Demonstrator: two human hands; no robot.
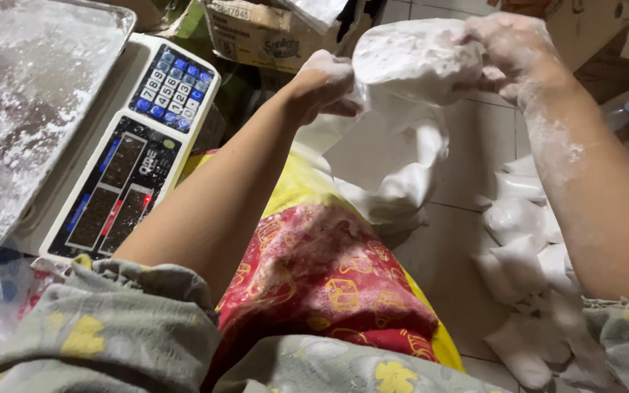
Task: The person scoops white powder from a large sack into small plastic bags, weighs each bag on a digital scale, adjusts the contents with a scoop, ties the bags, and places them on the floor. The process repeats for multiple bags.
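Bulging white powder bag [413, 62] between left hand [323, 84] and right hand [511, 51].

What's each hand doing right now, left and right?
Left hand: closed, pinching the edge of the white powder-filled plastic bag.
Right hand: closed, gripping the same bag's other side.

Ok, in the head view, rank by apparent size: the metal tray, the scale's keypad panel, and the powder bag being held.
1. Metal tray, partly cropped.
2. Powder bag held between left hand and right hand; nearer the camera, so unsure.
3. Scale's keypad panel.
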